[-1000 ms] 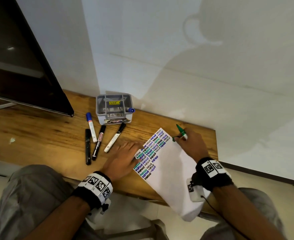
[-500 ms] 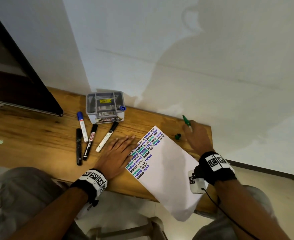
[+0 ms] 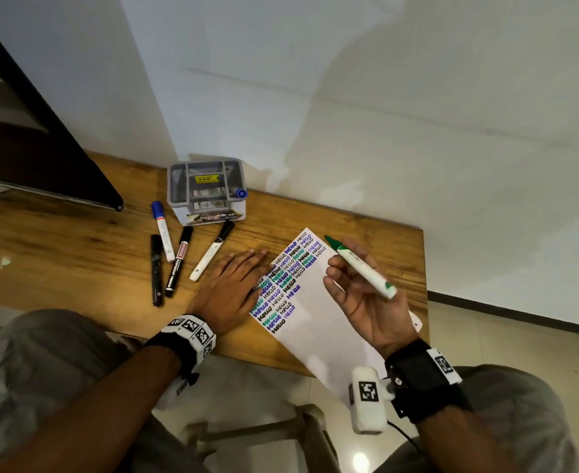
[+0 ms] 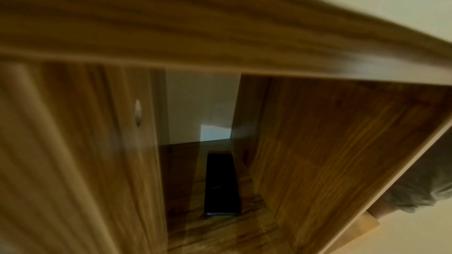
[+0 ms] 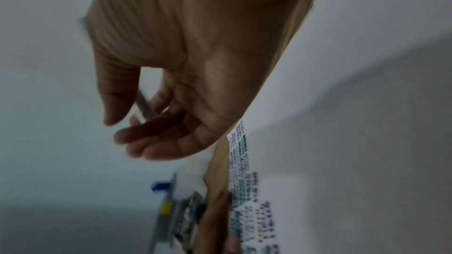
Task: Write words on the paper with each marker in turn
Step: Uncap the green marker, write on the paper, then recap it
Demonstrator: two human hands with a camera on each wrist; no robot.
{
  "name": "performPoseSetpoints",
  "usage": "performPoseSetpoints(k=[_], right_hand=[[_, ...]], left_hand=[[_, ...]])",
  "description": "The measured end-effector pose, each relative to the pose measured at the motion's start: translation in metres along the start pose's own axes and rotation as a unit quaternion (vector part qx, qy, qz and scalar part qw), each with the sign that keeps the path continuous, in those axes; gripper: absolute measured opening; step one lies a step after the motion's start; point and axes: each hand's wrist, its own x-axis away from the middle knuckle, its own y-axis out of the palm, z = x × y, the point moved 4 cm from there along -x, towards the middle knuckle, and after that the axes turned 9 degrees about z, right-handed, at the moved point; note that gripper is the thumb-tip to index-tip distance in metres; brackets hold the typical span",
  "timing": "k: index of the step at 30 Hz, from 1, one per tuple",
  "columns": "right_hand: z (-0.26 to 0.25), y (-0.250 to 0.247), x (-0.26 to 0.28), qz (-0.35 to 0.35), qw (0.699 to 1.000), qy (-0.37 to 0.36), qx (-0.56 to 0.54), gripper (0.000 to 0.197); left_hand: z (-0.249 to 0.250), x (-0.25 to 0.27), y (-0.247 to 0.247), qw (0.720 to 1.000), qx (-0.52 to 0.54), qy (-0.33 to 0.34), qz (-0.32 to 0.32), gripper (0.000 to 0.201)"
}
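Observation:
A white paper with rows of "HELLO" in blue, teal and black lies slanted on the wooden desk, and its near end overhangs the front edge. My left hand rests flat on the paper's left edge, fingers straight. My right hand is turned palm up above the paper's right side. It holds an uncapped green marker whose tip points away toward the wall. In the right wrist view, my curled fingers hide most of the marker and the written paper shows below. The green cap is not visible.
Left of my left hand lie a blue-capped marker, two black markers and a white, black-capped one. A grey caddy stands by the wall. A dark screen fills the back left. The left wrist view shows the desk's underside.
My right hand has come back from the desk's far right edge, lifted and turned palm up with the green marker. The green cap seen on the desk is now out of sight. The left hand stays put.

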Motion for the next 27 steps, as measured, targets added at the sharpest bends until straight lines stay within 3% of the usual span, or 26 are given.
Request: performPoseSetpoints(k=[2, 4, 7, 9, 12, 18, 27], right_hand=[[0.007, -0.006, -0.002, 0.03, 0.997, -0.011, 0.066, 0.039], [0.013, -0.014, -0.006, 0.107, 0.973, -0.051, 0.197, 0.009], [0.025, -0.026, -0.011, 0.178, 0.905, -0.098, 0.375, 0.02], [0.032, -0.028, -0.013, 0.142, 0.874, -0.109, 0.452, 0.009], [0.04, -0.037, -0.014, 0.062, 0.833, -0.103, 0.54, 0.021], [0.043, -0.044, -0.026, 0.07, 0.791, -0.134, 0.593, 0.013], [0.048, -0.054, -0.031, 0.081, 0.784, -0.15, 0.597, 0.012]], left_hand=[[0.001, -0.001, -0.001, 1.0, 0.002, 0.0, 0.0, 0.052], [0.001, -0.001, -0.003, 1.0, 0.004, 0.003, 0.0, 0.054], [0.002, 0.0, -0.004, 1.0, -0.006, 0.014, -0.014, 0.055], [0.002, 0.0, -0.001, 0.999, -0.019, 0.022, -0.03, 0.057], [0.0, -0.001, 0.0, 0.999, -0.025, 0.023, -0.041, 0.058], [0.001, 0.0, -0.001, 0.999, -0.015, 0.024, -0.039, 0.059], [0.002, -0.002, -0.002, 0.999, -0.008, 0.021, -0.04, 0.059]])
